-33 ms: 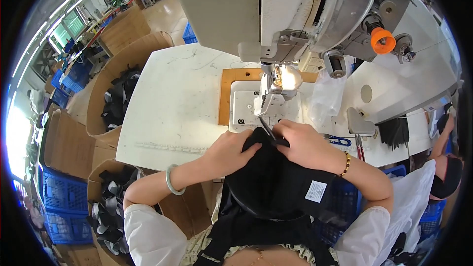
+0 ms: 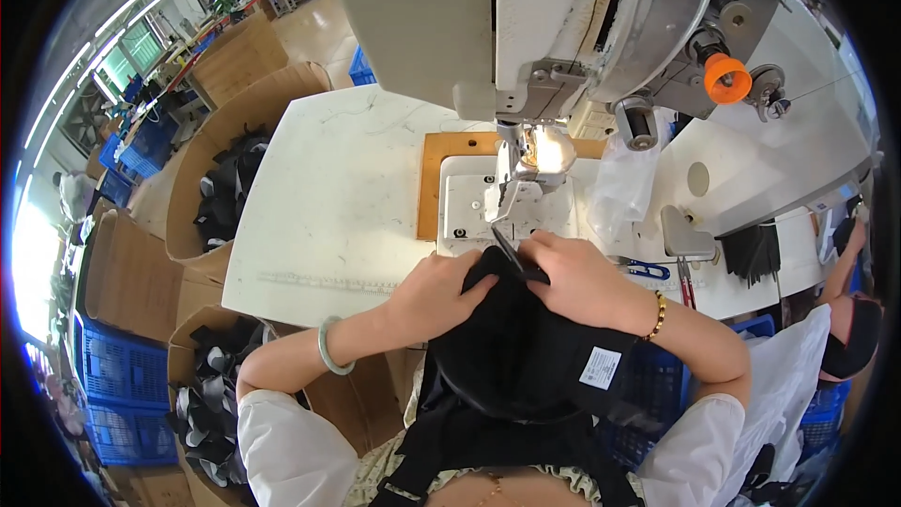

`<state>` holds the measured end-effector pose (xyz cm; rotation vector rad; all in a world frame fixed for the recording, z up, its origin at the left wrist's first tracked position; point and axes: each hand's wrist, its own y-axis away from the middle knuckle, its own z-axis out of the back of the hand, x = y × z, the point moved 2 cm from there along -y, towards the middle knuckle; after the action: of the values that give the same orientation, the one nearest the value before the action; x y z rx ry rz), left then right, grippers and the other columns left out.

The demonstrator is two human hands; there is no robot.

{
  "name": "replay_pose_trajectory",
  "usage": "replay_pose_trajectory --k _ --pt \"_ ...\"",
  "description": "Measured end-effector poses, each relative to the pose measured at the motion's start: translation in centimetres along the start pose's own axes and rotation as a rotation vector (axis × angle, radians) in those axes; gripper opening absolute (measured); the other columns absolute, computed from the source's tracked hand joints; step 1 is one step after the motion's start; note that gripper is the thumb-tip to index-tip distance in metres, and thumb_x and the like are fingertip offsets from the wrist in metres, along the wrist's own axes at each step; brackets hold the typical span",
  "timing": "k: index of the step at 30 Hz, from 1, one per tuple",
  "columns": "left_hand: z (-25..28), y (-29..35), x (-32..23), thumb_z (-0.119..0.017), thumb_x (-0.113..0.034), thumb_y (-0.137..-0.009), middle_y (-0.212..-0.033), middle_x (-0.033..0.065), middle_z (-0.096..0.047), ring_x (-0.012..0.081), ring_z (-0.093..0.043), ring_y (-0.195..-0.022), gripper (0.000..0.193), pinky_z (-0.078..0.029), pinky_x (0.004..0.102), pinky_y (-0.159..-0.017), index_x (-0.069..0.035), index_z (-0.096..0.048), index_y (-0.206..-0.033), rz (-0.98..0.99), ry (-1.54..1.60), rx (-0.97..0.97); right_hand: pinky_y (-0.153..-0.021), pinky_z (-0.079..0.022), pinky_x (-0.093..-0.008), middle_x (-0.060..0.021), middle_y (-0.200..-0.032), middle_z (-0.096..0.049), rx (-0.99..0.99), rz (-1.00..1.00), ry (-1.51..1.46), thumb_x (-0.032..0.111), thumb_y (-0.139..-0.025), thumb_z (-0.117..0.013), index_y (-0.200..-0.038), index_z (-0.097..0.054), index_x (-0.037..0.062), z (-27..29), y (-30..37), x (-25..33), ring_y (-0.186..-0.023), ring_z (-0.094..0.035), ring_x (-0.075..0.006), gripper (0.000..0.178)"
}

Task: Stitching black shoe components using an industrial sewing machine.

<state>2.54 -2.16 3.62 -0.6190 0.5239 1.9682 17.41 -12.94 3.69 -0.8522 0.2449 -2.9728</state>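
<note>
Black sewn fabric that looks like a cap (image 2: 507,347), with a curved edge low down and a white label (image 2: 600,367) on its right side, is held up between both hands at the table's front edge. My left hand (image 2: 439,289) is closed, pinching the upper left of the cloth. My right hand (image 2: 587,282) is closed on its upper right edge. A narrow dark strip (image 2: 508,250) sticks up between the hands, pointing at the sewing machine's needle area (image 2: 514,192), apart from it. The right fingertips are partly hidden by the cloth.
The sewing machine head (image 2: 563,28) overhangs the white table (image 2: 328,188). Blue-handled snips (image 2: 646,268) and red-handled tweezers (image 2: 686,282) lie right of my right hand. Cardboard boxes (image 2: 178,216) with dark pieces and blue crates (image 2: 127,366) stand left. A person (image 2: 852,319) sits far right.
</note>
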Motion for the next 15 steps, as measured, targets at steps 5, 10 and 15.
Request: replay_pose_trajectory --k 5,10,15 --pt "0.9 2.0 -0.1 -0.061 -0.026 -0.081 -0.078 0.0232 -0.062 0.0365 -0.062 -0.075 0.035 -0.049 0.0381 -0.066 0.002 -0.058 -0.1 0.101 0.076 0.006 -0.066 -0.049 -0.0393 -0.0146 -0.08 -0.057 -0.054 0.069 0.011 0.011 -0.074 -0.061 -0.089 -0.057 -0.0004 -0.3 0.0 1.1 -0.076 -0.059 -0.0328 0.02" --pt "5.3 3.5 0.6 -0.064 -0.019 -0.077 -0.089 0.0197 -0.064 0.038 -0.06 -0.086 0.035 -0.047 0.0385 -0.077 0.0 -0.058 -0.105 -0.143 -0.008 -0.144 -0.073 -0.048 -0.0383 -0.0146 -0.088 -0.059 -0.048 0.093 -0.169 0.023 -0.079 -0.063 -0.097 -0.058 -0.0006 -1.6 -2.8 1.8 -0.081 -0.059 -0.0318 0.03" --pt "15.7 2.5 2.2 -0.061 -0.019 -0.077 -0.074 0.0261 -0.06 0.0418 -0.059 -0.074 0.025 -0.047 0.0457 -0.067 0.005 -0.059 -0.084 0.201 -0.769 -0.513 -0.083 -0.043 -0.0367 -0.0126 -0.099 -0.06 -0.166 0.227 -0.277 0.025 -0.082 -0.062 -0.105 -0.058 0.0035 -0.6 -1.9 1.8 -0.094 -0.057 -0.0268 0.032"
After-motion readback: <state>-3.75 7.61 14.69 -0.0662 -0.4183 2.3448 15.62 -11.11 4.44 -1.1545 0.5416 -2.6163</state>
